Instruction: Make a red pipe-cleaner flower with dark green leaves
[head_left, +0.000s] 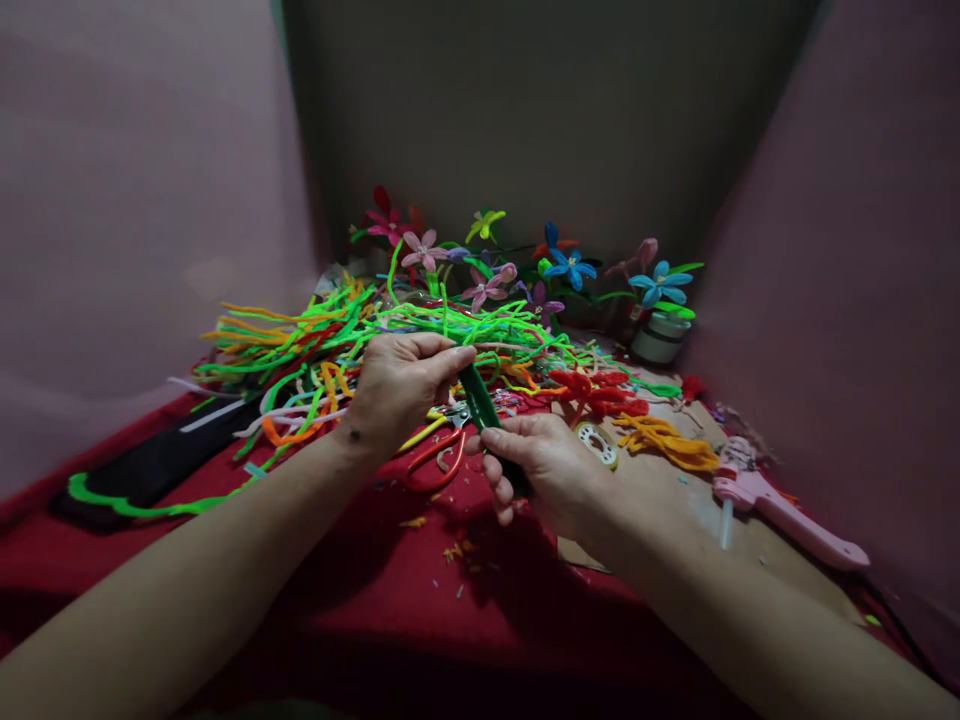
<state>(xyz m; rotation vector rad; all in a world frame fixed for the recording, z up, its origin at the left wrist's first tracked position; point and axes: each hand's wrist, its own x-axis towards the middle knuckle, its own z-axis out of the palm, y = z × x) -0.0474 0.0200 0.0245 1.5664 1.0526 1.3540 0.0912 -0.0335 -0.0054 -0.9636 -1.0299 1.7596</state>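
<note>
My left hand (401, 385) is curled over the upper end of a dark green stem (480, 400), its fingers pinching it near the light green pipe cleaners (420, 325). My right hand (544, 465) grips the lower part of the same stem, fingers wrapped round it. Both hands hover above the red cloth (420, 590) at the centre. Orange-handled scissors (439, 455) lie just under my hands. A red pipe-cleaner flower (596, 390) rests to the right of the stem.
A heap of green, orange and white pipe cleaners (285, 350) spreads at the left. Finished flowers (570, 265) stand at the back. A pink glue gun (780, 510) lies on cardboard at right, with a tape roll (598, 443), yellow pieces (667, 440) and a white jar (660, 338). A black object (165, 455) lies left.
</note>
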